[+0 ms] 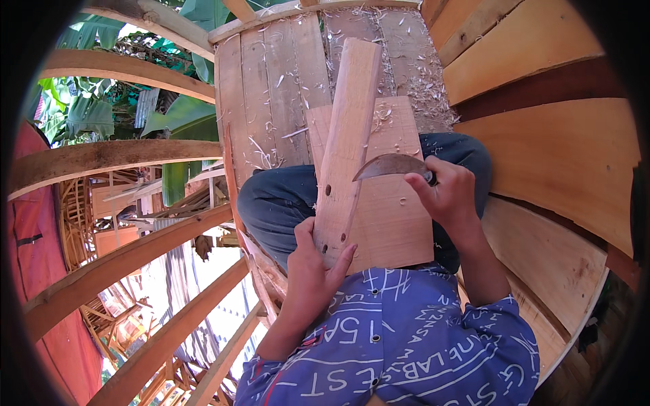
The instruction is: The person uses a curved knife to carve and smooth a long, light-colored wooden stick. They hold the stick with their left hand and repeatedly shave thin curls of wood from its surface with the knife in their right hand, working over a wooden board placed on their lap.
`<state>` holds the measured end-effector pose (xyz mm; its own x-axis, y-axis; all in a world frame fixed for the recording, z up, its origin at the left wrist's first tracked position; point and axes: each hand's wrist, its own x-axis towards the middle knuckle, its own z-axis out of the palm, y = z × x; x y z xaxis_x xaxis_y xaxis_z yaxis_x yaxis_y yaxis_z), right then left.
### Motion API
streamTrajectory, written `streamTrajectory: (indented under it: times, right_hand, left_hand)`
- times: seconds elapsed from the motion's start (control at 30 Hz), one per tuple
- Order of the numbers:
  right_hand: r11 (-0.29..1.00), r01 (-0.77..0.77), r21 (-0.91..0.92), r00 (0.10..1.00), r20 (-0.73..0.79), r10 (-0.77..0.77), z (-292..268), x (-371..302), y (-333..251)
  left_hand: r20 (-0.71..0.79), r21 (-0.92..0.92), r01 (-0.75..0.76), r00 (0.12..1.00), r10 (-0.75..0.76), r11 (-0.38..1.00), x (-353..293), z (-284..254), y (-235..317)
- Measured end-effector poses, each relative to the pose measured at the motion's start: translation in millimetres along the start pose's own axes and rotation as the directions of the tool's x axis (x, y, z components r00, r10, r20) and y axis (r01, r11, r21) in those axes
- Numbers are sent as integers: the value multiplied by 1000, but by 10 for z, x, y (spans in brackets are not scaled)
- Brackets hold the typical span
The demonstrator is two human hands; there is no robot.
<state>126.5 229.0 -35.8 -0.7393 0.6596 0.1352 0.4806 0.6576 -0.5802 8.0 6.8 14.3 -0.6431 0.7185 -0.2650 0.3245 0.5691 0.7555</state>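
A long block of pale wood (351, 128) with several dark holes near its lower end slants up across my lap. My left hand (315, 271) grips that lower end, thumb on one side and fingers on the other. In my right hand (447, 193) is a curved knife (393, 164) with a dark handle. Its blade points left, and the tip is at or very close to the block's right edge; contact cannot be told. Under the block a flat wooden board (396, 223) rests across my legs.
Curled shavings (413, 74) litter the plank floor (250, 88) ahead of my crossed legs (277, 203). Curved wooden rails (128, 159) with gaps run along the left, leaves and a red surface (54, 271) beyond. Wide wooden boards (555, 155) form a wall at the right.
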Motion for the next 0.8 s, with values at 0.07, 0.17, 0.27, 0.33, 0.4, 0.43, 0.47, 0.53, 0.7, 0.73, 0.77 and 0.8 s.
streamTrajectory:
  times: [0.07,0.17,0.27,0.33,0.4,0.43,0.47,0.53,0.7,0.73,0.77,0.8]
  right_hand:
    - [999,35,22,999,26,-35,88,-41,-89]
    - [994,64,-85,996,64,-59,134,183,51]
    - [989,73,-129,997,19,-71,130,270,105]
    - [989,-113,-99,986,-137,99,129,433,163]
    - [890,-455,9,877,-166,450,-94,758,519]
    - [897,-440,43,878,-192,439,-182,805,562]
    - [903,-423,76,877,-218,429,-259,839,585]
    - [921,-348,174,912,-164,375,-269,782,560]
    - [733,-299,611,954,198,224,148,192,265]
    - [603,-352,716,935,301,188,193,93,280]
    - [447,-412,794,908,397,131,239,43,280]
    - [410,-390,825,914,402,61,242,77,216]
  left_hand:
    - [12,8,-47,999,47,999,6,49,49]
    - [13,21,-57,998,57,998,4,86,14]
    - [18,16,-29,999,29,999,39,64,87]
    - [51,21,7,999,-8,1000,-23,88,95]
    - [152,35,17,988,-22,999,-134,144,53]
    - [154,33,22,988,-27,999,-147,139,20]
    - [156,31,27,987,-32,999,-159,133,-11]
    - [112,2,23,993,-23,1000,-136,125,-45]
    - [-35,-146,-63,998,59,987,194,-42,-6]
    - [-33,-155,-84,996,80,984,269,-61,61]
    - [-16,-217,-78,997,76,973,338,-43,99]
    - [2,-245,-49,999,51,968,370,-25,167]
